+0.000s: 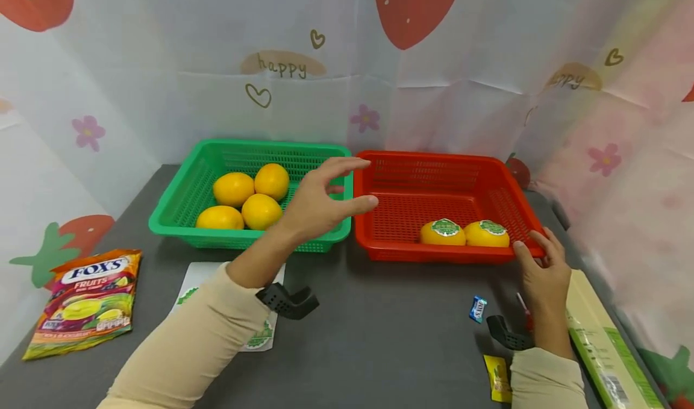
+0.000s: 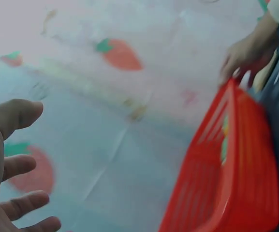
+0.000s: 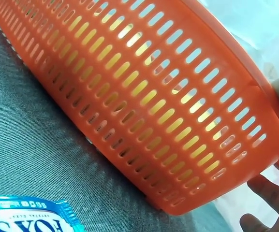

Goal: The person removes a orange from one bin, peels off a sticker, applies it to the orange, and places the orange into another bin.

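Head only: green basket [image 1: 238, 235], 4 fruits [image 1: 262, 211]

Bag [image 1: 89, 303] left of my left hand [image 1: 320, 201]: "FOX'S FRUITS". Small blue wrapper [image 1: 478, 309] just left of my right hand [image 1: 547, 276]: "FOX'S" and, in the right wrist view, "CRYSTAL CLEA…", inverted. Backdrop cloth [image 1: 450, 114] beyond my left hand: "happy"; beyond my right, "…appy", its first letter unclear. Stickers [image 1: 446, 227] on two yellow fruits [image 1: 479, 241]: print illegible.

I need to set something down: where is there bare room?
On the table, between the white paper and blue candy. In the red basket, behind and left of its two fruits. Crowded: the table's right side, by the yellow packet, long package and right hand.
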A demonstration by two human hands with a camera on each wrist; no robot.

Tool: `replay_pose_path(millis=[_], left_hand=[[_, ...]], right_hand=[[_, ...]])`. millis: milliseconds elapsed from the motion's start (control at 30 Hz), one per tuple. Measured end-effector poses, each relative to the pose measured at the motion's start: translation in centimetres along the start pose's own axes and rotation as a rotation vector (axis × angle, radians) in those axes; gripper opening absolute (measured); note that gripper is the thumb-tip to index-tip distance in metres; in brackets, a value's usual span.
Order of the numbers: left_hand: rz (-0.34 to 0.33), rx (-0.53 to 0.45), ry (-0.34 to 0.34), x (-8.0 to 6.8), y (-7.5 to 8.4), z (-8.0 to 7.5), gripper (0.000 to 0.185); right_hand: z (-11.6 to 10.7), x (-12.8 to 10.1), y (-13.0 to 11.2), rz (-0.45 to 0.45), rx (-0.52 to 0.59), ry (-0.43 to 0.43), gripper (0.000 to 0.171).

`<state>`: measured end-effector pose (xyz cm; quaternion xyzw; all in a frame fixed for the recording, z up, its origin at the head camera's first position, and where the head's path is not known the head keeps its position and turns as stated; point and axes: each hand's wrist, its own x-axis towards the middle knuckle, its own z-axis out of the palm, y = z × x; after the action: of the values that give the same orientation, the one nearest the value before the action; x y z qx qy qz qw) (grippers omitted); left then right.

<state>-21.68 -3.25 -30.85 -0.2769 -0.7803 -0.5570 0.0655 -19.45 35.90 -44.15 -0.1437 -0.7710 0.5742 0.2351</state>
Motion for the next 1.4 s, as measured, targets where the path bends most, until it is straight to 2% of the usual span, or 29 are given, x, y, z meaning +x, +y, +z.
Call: replay_pose_path(millis=[133, 300, 433, 533, 633, 800, 1000, 1133, 1233, 1400], left_hand=[[0.041, 0.004, 0.153, -3.5, -0.6, -4.2, 0.049], [0.031, 0.025, 0.385, -7.4, -2.1, -9.1, 0.045], [-0.047, 0.106, 0.523, -10.1, -4.1, -12.9, 0.045], [-0.132, 0.126, 0.581, -11.8, -6.0, -15.4, 0.046], [-0.226, 0.122, 0.600, -13.1, -8.0, -17.0, 0.047], [-0.346, 0.115, 0.571, -14.5, -10.8, -18.5, 0.049], [-0.388, 0.158, 0.499, -15.5, -13.4, -19.4, 0.054], [-0.428, 0.201, 0.506, -16.0, -14.6, -19.7, 0.056], [-0.422, 0.218, 0.536, -16.1, -15.2, -19.4, 0.056], [-0.369, 0.271, 0.555, -15.8, -15.9, -18.7, 0.054]], right_hand=[[-0.3, -0.1, -0.1, 0.012, 0.003, 0.007, 0.048], [-0.1, -0.2, -0.2, 0.011, 0.009, 0.012, 0.047], [0.1, -0.2, -0.2, 0.003, 0.010, 0.011, 0.046], [0.2, -0.1, -0.1, -0.001, 0.004, 0.007, 0.046], [0.1, -0.2, -0.1, 0.005, 0.000, 0.004, 0.048], [0.0, -0.2, 0.0, 0.012, -0.013, 0.002, 0.049], [0.1, -0.2, -0.2, 0.006, -0.026, 0.000, 0.049], [0.5, -0.5, -0.2, 0.012, -0.030, 0.004, 0.048], [0.5, -0.3, -0.2, 0.023, -0.041, -0.005, 0.049], [-0.3, -0.3, -1.2, 0.047, -0.097, 0.007, 0.056]])
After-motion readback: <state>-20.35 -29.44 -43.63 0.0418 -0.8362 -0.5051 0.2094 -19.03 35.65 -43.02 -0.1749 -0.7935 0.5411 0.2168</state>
